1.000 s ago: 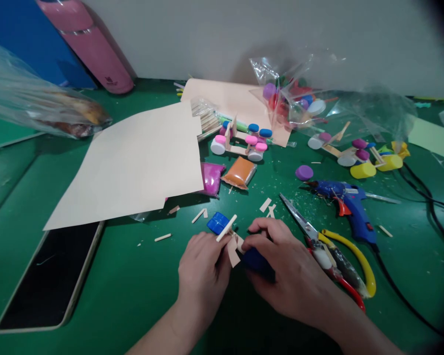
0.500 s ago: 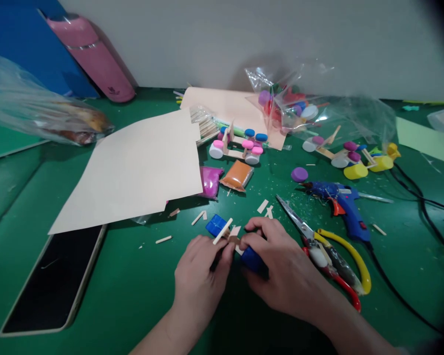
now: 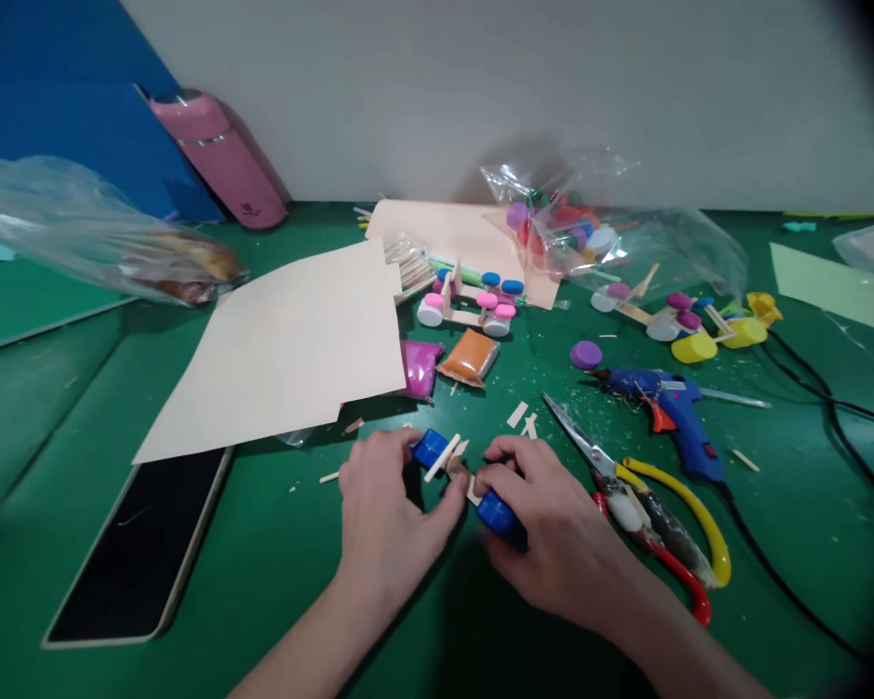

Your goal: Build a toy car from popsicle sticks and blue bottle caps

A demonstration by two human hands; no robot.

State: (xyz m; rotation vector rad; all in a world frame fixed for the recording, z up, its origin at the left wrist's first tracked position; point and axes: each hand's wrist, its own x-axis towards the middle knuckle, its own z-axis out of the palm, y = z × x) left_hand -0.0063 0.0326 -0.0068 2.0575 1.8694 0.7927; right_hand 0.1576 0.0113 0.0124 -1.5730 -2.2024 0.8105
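Between my hands is a small craft-stick model, with a far blue block-like end [image 3: 430,450], a near blue end [image 3: 496,513] and a pale wooden stick [image 3: 443,457] across its middle. My left hand [image 3: 389,500] reaches around it, fingertips at the far blue end and thumb against the wooden middle. My right hand [image 3: 546,515] grips the near blue end between thumb and fingers, the index finger touching the wood. Part of the model is hidden behind my fingers. Small wood offcuts [image 3: 518,415] lie just beyond my right hand.
Scissors [image 3: 633,505] and a blue glue gun [image 3: 659,403] with its cord lie to the right. A phone [image 3: 131,553] sits partly under a paper sheet [image 3: 284,349] on the left. Behind are orange [image 3: 468,356] and magenta [image 3: 421,368] packets, stick-and-cap models [image 3: 467,316] and a plastic bag [image 3: 670,248].
My left fingers have moved forward and spread to the model's far blue end, its thumb still at the wood. My right hand stays on the near end. The view has shifted slightly.
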